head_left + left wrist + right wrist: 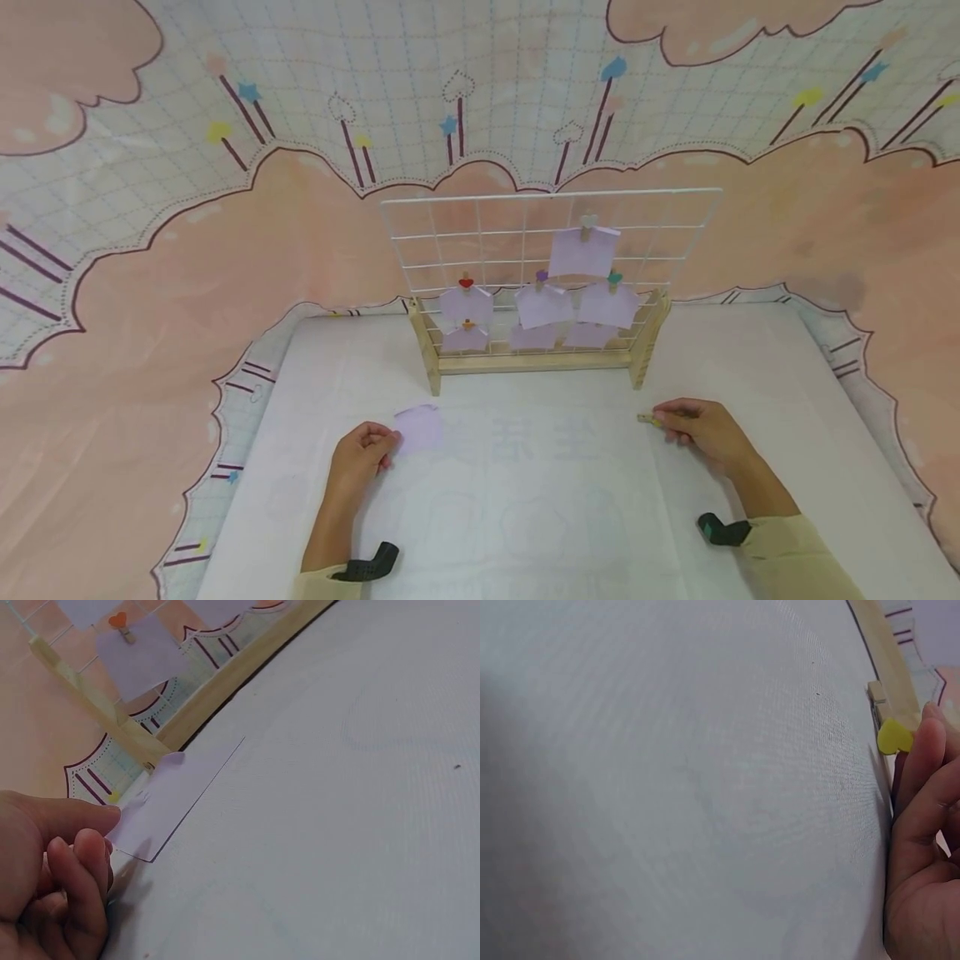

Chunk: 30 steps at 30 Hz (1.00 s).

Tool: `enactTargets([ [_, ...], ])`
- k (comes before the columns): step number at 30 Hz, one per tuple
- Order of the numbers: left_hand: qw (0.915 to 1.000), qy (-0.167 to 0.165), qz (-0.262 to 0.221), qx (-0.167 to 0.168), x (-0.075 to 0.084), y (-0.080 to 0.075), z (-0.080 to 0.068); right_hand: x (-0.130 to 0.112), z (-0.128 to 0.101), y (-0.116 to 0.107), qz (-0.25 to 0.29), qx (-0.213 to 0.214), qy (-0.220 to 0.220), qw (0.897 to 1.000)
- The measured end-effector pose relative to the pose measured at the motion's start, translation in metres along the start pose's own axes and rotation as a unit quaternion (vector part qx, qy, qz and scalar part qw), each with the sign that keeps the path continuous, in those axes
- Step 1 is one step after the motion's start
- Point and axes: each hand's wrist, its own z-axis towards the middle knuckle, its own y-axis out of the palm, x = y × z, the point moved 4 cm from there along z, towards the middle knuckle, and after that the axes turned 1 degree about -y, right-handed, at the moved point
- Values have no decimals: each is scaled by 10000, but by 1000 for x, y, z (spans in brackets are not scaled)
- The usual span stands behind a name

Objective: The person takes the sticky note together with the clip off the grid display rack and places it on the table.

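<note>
Yellow heart on clothespin [893, 737] visible only from right wrist.

Lilac paper slip [418, 427] flat; yellow-heart wooden clip [649, 419] tabletop-level.

My head feed bright and evenly lit, soft faint shadows under each wrist, backdrop bowed by fisheye at the edges, slight overall softness, my wrist feeds washed pale, near fingers blurred, no glare
</note>
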Motion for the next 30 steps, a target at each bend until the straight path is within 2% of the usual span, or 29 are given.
enactTargets([
  [7, 10000, 32, 6, 45, -2, -1, 0, 0, -1, -2, 194, 159, 11, 9997],
  [18, 10000, -23, -40, -13, 0, -2, -1, 3, -1, -5, 689, 114, 202, 9974],
  [26, 9996, -41, -272, 5, 8, 0, -4, -3, 0, -3, 773, 110, 272, 9966],
  [30, 9994, 73, -329, -42, 23, 9, -10, -13, -4, -2, 669, 141, 38, 9977],
])
